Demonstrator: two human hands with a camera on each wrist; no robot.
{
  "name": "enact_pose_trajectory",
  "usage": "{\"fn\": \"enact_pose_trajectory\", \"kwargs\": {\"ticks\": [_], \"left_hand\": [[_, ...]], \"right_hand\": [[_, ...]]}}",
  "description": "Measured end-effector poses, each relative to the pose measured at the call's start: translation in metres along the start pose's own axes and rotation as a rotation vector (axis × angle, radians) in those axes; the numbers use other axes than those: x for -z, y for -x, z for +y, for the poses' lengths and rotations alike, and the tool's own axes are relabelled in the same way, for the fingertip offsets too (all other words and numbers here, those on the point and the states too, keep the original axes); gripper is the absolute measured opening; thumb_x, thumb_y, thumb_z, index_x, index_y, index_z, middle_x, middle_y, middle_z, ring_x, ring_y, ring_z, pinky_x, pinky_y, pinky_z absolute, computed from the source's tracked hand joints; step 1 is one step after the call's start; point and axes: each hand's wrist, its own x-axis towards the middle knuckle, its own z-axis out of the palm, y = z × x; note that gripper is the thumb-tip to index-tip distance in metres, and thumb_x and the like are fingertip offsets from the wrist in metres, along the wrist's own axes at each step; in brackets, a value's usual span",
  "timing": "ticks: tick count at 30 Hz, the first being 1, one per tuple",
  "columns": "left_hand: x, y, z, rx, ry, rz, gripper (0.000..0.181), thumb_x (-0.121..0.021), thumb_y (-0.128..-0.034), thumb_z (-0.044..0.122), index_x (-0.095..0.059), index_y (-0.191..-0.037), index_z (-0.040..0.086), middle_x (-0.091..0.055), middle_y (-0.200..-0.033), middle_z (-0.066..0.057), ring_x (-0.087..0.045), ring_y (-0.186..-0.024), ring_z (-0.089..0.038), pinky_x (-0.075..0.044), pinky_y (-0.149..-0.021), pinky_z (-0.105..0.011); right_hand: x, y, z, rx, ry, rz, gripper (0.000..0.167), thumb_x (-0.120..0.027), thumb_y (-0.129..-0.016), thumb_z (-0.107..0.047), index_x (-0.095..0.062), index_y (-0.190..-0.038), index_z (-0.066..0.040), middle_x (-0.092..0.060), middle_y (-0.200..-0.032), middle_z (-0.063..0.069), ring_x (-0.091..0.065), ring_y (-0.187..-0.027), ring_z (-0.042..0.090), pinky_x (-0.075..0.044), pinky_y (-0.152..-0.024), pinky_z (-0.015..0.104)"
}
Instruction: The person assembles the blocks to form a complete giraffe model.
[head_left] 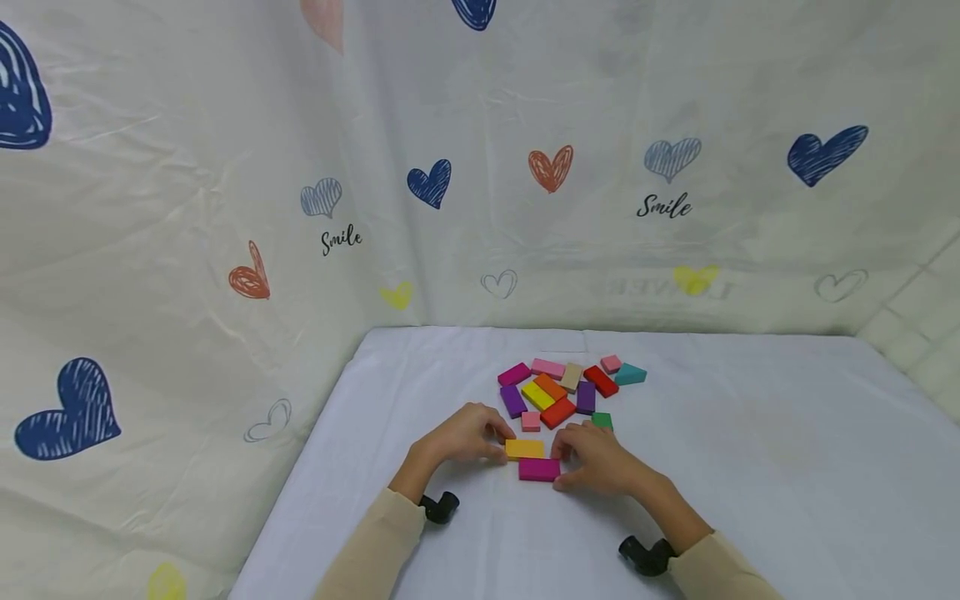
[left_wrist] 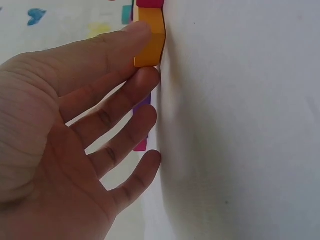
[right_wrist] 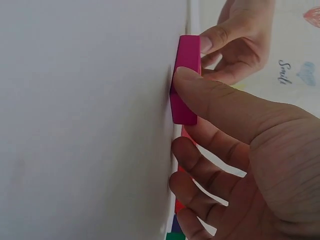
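A yellow-orange block [head_left: 524,449] lies on the white cloth, and a magenta block [head_left: 538,470] lies against its near side, set a little to the right. My left hand [head_left: 467,433] pinches the left end of the yellow-orange block between thumb and finger; the left wrist view shows that thumb on the block [left_wrist: 151,45], the other fingers spread below. At the right end of the magenta block, my right hand [head_left: 600,460] has its thumb and index finger; in the right wrist view the thumb lies on the magenta block [right_wrist: 186,107].
Just beyond the hands lies a loose group of flat blocks: a pink square [head_left: 530,422], a red block [head_left: 558,412], a purple block [head_left: 513,401], a green block [head_left: 602,421], a teal triangle [head_left: 630,374] and several more. A patterned curtain [head_left: 480,233] hangs behind the table.
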Motion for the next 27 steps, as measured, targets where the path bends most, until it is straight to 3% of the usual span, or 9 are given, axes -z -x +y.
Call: {"fn": "enact_pose_trajectory", "kwargs": {"ticks": [10, 18, 27], "left_hand": [[0.0011, 0.0008, 0.0009, -0.027, -0.014, -0.017, 0.03, -0.083, -0.0869, 0.022, -0.078, -0.116, 0.022, -0.071, -0.102, 0.011, -0.059, -0.096, -0.007, -0.053, -0.084, -0.02], [0.0032, 0.0025, -0.0015, -0.002, 0.018, -0.019, 0.028, -0.081, -0.0886, 0.023, -0.077, -0.116, 0.022, -0.071, -0.1, 0.012, -0.061, -0.095, -0.006, -0.055, -0.082, -0.021], [0.0008, 0.0013, 0.0006, -0.046, 0.009, -0.015, 0.025, -0.08, -0.0895, 0.022, -0.078, -0.114, 0.021, -0.071, -0.097, 0.013, -0.061, -0.093, -0.004, -0.053, -0.081, -0.018]], "right_hand": [[0.0005, 0.0001, -0.0083, -0.011, -0.023, -0.004, 0.036, -0.095, -0.07, -0.025, -0.066, -0.09, -0.02, -0.06, -0.082, -0.007, -0.053, -0.091, 0.012, -0.045, -0.09, 0.047], [0.0049, 0.0018, -0.0031, -0.009, -0.08, -0.04, 0.032, -0.092, -0.074, -0.026, -0.066, -0.092, -0.018, -0.06, -0.084, -0.005, -0.052, -0.091, 0.015, -0.048, -0.082, 0.036], [0.0014, -0.001, -0.0002, -0.002, -0.093, -0.049, 0.028, -0.09, -0.077, -0.026, -0.067, -0.092, -0.019, -0.061, -0.084, -0.007, -0.053, -0.089, 0.014, -0.047, -0.084, 0.036]]}}
